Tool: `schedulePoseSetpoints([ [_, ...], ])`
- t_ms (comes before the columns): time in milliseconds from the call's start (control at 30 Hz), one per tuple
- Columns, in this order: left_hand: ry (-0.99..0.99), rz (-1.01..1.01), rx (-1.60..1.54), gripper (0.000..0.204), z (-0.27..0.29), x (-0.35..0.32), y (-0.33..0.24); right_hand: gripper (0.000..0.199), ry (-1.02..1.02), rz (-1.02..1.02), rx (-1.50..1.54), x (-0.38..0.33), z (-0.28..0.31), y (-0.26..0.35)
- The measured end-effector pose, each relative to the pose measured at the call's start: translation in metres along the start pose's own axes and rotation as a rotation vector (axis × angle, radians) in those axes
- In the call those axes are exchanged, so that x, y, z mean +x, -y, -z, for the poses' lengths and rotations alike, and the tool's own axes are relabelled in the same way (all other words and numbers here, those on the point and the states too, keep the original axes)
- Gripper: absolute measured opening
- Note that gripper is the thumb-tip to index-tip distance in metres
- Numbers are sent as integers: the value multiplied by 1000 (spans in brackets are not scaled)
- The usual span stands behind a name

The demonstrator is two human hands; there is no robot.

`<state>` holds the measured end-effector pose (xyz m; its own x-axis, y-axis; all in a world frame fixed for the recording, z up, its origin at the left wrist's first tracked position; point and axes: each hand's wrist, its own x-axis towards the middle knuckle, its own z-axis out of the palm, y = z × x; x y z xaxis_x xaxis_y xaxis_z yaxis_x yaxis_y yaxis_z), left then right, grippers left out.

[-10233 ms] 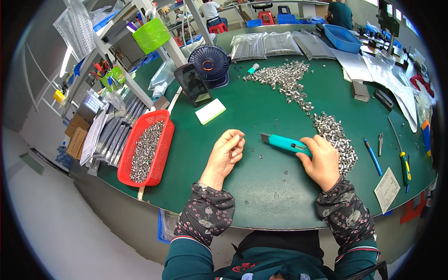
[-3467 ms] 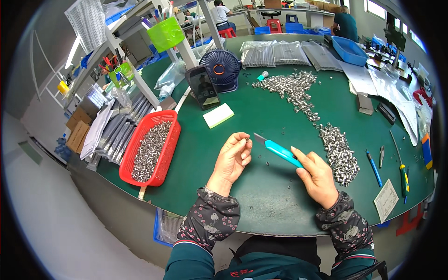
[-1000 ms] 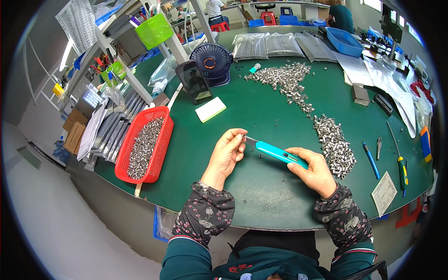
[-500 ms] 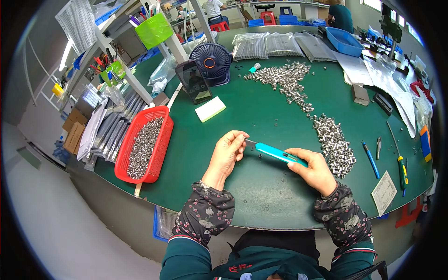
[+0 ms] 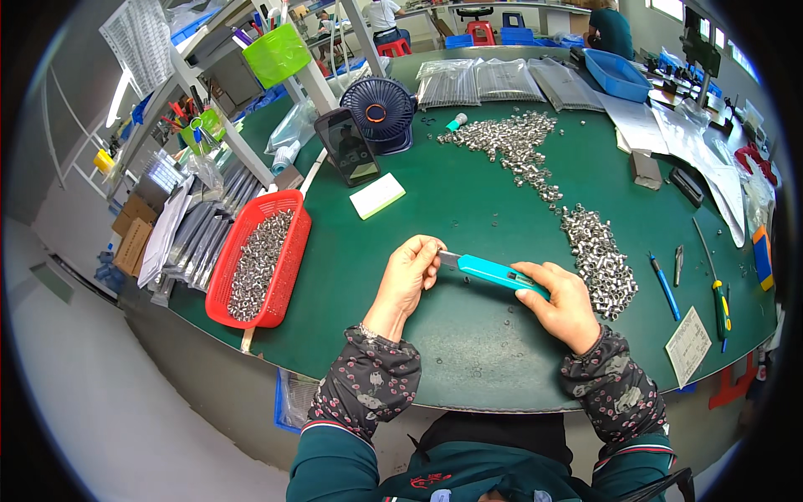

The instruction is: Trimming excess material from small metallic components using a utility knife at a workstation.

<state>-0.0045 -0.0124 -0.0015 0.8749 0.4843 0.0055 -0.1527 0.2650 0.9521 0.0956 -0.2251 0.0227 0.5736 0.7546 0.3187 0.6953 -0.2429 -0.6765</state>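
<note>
Teal utility knife (image 5: pixel 495 273) lies clamped in the right hand (image 5: pixel 562 303) at centre frame, its blade tip now drawn up against the pinched left hand (image 5: pixel 410 272), closer than a moment ago, suggesting trimming of a hidden small piece has begun.

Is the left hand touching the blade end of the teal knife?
Touching: the head view shows the left hand fingers closed round the blade tip of the teal utility knife.

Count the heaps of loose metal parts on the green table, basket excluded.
2: one long heap at the far middle by the fan, one heap just beyond the right hand. Stray pieces link them.
</note>
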Motion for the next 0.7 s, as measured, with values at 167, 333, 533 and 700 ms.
schedulePoseSetpoints([
  [167, 4, 9, 3, 18, 0, 1, 1, 29, -57, 40, -67, -1, -1, 1],
  [333, -10, 24, 11, 18, 0, 0, 0, 28, -84, 60, -108, -2, -1, 2],
  [533, -6, 26, 13, 19, 2, 1, 2, 29, -116, 106, -167, -2, -2, 3],
  [700, -17, 37, 23, 21, 1, 1, 1, 30, -134, 131, -201, -2, -2, 4],
])
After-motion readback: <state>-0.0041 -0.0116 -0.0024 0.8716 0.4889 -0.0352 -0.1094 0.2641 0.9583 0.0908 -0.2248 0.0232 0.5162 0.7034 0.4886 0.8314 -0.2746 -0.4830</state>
